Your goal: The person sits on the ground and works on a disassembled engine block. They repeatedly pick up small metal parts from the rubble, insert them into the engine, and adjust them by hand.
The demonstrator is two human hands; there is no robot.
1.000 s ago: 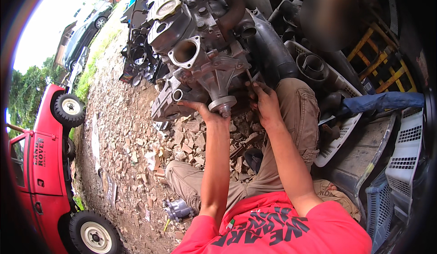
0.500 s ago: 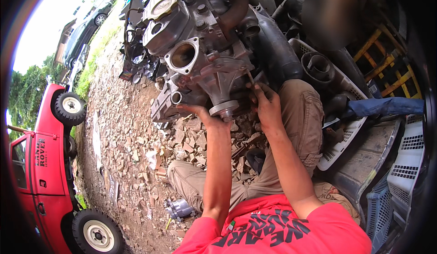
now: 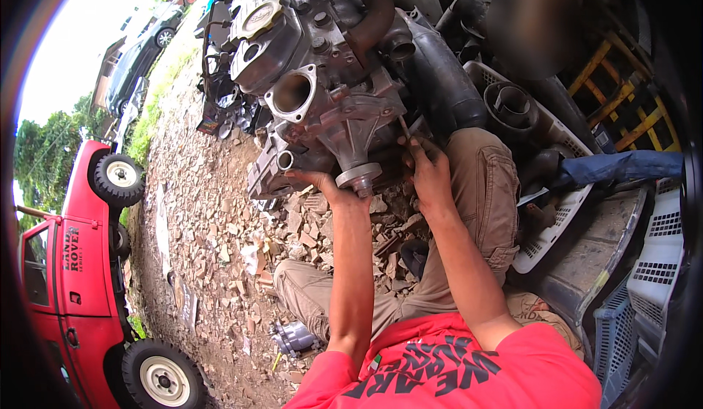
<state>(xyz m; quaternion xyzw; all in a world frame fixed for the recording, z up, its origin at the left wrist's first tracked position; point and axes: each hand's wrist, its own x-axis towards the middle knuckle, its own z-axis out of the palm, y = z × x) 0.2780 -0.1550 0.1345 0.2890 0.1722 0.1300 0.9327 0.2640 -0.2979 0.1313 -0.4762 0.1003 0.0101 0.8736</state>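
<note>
A greasy metal engine (image 3: 322, 87) fills the upper middle, with a triangular flanged opening (image 3: 291, 94) and a round pulley hub (image 3: 360, 176) on a cast housing. My left hand (image 3: 329, 188) grips the lower left of the engine, thumb below a small round port (image 3: 285, 158), its other fingers hidden behind the casting. My right hand (image 3: 426, 167) has its fingers closed on a thin metal rod (image 3: 404, 125) at the housing's right side, beside the hub; the rod's far end meets the casting.
My bent legs (image 3: 476, 196) lie on rubble-strewn ground (image 3: 242, 248). A red off-road vehicle (image 3: 80, 248) is at left. A grey metal part (image 3: 296, 336) lies by my left leg. Plastic crates (image 3: 655, 262), dark pipes (image 3: 447, 79), a yellow grid (image 3: 637, 116) and blue cloth (image 3: 622, 167) crowd the right.
Both hands stay in nearly the same grips. The engine's upper part and the right hand have shifted only slightly in the view, and the right fingers have moved a little on the rod.
</note>
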